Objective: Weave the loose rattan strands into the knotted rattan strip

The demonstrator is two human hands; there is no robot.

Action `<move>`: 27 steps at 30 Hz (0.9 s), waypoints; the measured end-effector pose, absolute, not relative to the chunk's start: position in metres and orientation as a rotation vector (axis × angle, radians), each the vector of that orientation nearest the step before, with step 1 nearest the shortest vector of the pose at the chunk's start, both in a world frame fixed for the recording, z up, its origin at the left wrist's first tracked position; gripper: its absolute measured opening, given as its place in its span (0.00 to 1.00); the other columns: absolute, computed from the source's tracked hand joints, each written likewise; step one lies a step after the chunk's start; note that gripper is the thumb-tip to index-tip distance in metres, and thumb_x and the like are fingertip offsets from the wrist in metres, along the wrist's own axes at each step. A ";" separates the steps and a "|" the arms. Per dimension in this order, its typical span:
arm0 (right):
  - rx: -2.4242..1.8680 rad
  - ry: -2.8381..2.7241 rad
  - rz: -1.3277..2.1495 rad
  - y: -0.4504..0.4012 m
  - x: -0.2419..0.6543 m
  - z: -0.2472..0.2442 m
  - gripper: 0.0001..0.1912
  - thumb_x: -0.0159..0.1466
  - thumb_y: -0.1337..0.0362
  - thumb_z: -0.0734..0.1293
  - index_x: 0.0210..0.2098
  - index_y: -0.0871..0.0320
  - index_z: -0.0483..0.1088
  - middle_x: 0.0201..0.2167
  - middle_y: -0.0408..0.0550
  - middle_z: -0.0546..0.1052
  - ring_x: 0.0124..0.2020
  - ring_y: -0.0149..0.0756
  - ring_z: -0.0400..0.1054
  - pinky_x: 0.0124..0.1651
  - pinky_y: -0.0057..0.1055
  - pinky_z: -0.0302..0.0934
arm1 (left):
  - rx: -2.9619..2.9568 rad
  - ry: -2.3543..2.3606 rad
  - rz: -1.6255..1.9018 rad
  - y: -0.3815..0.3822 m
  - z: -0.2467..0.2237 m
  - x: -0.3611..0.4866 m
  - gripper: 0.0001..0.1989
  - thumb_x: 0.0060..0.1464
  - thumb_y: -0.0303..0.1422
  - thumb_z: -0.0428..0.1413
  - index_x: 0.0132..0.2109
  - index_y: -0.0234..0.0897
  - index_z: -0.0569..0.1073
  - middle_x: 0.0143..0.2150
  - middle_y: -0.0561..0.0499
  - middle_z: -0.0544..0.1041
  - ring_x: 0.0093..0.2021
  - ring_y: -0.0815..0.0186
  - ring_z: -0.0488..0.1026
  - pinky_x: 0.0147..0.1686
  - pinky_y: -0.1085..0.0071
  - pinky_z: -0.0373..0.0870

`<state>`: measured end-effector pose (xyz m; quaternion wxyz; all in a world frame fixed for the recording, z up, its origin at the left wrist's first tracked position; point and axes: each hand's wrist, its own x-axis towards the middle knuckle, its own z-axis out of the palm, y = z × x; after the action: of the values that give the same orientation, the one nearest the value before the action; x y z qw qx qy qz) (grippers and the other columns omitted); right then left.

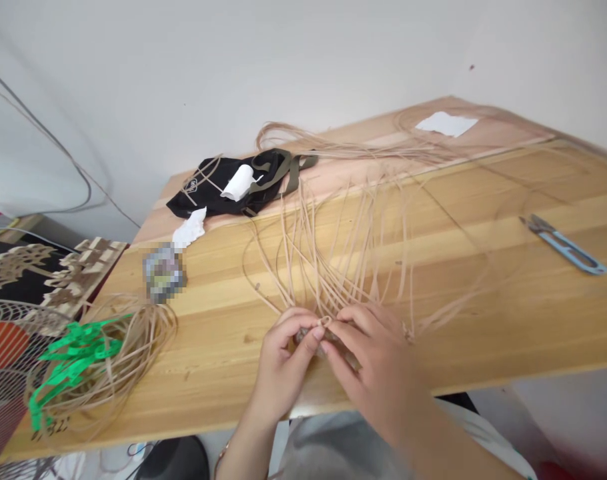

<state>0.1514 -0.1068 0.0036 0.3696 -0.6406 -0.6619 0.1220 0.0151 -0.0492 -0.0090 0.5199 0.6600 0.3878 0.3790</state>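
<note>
Near the table's front edge, a bundle of thin tan weaving strands (328, 267) fans out away from me. My left hand (291, 353) pinches the work at the near end of the strands, thumb against forefinger. Close against it, my right hand (371, 357) pinches a small loop of strand (325, 321) between thumb and forefinger. Both hands rest low over the table, and their fingers cover most of the woven part beneath. The right hand is slightly blurred.
Thread snips (566, 247) with blue handles lie at the right. A black bag (233, 180) and white paper (446, 124) are toward the back. Coiled strands (133, 360) with green ribbon (78, 353) sit at the left, by a mesh fan guard (13, 360). The wooden table (208, 347) ends near my lap.
</note>
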 end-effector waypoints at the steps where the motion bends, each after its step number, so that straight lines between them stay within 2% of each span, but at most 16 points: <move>1: -1.664 -1.655 0.339 -0.107 0.150 0.004 0.07 0.62 0.70 0.62 0.32 0.60 0.72 0.33 0.51 0.73 0.37 0.43 0.64 0.41 0.42 0.57 | 1.569 0.939 0.910 -0.049 -0.009 0.015 0.04 0.56 0.31 0.57 0.34 0.38 0.76 0.34 0.51 0.73 0.37 0.68 0.70 0.35 0.75 0.66; 9: -1.856 -1.569 0.530 -0.096 0.149 0.013 0.06 0.57 0.68 0.64 0.24 0.56 0.68 0.28 0.47 0.73 0.36 0.44 0.65 0.41 0.43 0.55 | 1.417 1.016 0.936 -0.047 -0.007 0.019 0.06 0.50 0.31 0.61 0.27 0.36 0.79 0.29 0.51 0.73 0.31 0.68 0.70 0.30 0.74 0.65; 13: -1.700 -1.638 0.501 -0.090 0.152 0.007 0.06 0.59 0.70 0.64 0.26 0.57 0.69 0.29 0.45 0.75 0.36 0.41 0.66 0.43 0.41 0.54 | 1.316 1.066 1.097 -0.054 -0.013 0.025 0.06 0.49 0.31 0.62 0.26 0.36 0.79 0.28 0.52 0.73 0.30 0.69 0.70 0.30 0.76 0.67; 18: -1.392 -1.909 0.602 -0.083 0.177 0.006 0.05 0.62 0.70 0.65 0.29 0.59 0.70 0.31 0.45 0.75 0.36 0.37 0.66 0.43 0.38 0.55 | 1.314 1.154 1.242 -0.075 -0.019 0.029 0.05 0.53 0.30 0.60 0.30 0.40 0.80 0.31 0.53 0.74 0.33 0.71 0.72 0.33 0.80 0.70; 23: -1.159 -2.109 0.582 -0.078 0.202 0.009 0.08 0.66 0.71 0.62 0.33 0.62 0.73 0.33 0.49 0.75 0.39 0.39 0.65 0.45 0.39 0.55 | 1.488 1.139 1.082 -0.087 -0.011 0.027 0.08 0.56 0.28 0.56 0.38 0.44 0.80 0.40 0.52 0.77 0.43 0.69 0.74 0.44 0.78 0.71; 27: -1.183 -2.157 0.568 -0.081 0.211 0.009 0.09 0.66 0.72 0.61 0.34 0.63 0.73 0.33 0.49 0.75 0.37 0.39 0.64 0.43 0.38 0.57 | 1.663 1.058 0.898 -0.080 0.004 0.027 0.09 0.56 0.26 0.55 0.41 0.41 0.79 0.42 0.49 0.79 0.44 0.67 0.76 0.46 0.74 0.72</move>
<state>0.2111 -0.0806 0.0090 0.3033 -0.4465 -0.8140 0.2144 0.0270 -0.0804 0.0040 0.4686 0.6784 0.4314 0.3662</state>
